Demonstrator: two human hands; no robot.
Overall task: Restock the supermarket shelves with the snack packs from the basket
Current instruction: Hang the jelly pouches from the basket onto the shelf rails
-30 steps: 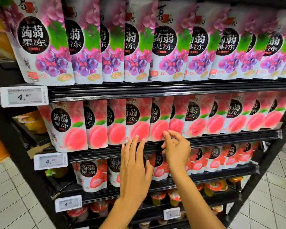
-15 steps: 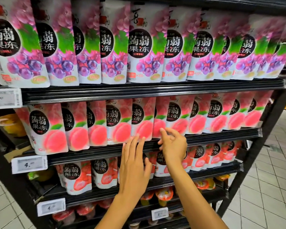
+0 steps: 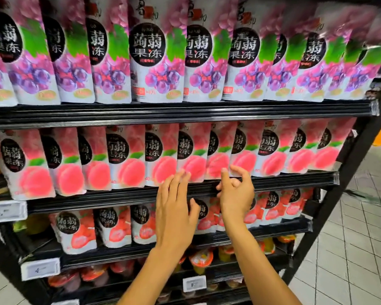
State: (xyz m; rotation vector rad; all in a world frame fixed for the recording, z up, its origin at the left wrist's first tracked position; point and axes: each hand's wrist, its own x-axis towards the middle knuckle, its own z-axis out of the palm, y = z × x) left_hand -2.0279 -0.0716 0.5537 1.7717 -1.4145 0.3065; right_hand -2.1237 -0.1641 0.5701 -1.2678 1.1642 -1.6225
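Head cam: I'm looking at the row of glossy white plastic snack pouches printed with pink peaches and round black labels (image 3: 128, 157). They're sitting on the black shelf rail (image 3: 97, 198) second from the top, filling it nearly edge to edge. They're all standing upright with the long axis running vertical, printed fronts pointing out at me, each one overlapping its neighbour a bit.

The left hand (image 3: 176, 208) is reaching up with fingers straight and spread, the tips touching the pouches' bottom edges mid-row. The right hand (image 3: 235, 194) is just beside it, index tip touching a pouch and the other fingers curling in. It's too blurry, so I can't tell if it's pinching anything.

Purple grape-printed pouches (image 3: 156, 62) are lining the shelf above, red-fruit pouches (image 3: 75, 230) the one below, and clear jelly cups (image 3: 200, 260) are sitting lower still. White price tags (image 3: 6, 211) are hanging off the left shelf edges. The black metal rack (image 3: 364, 139) is standing on a pale tiled floor (image 3: 350, 249).
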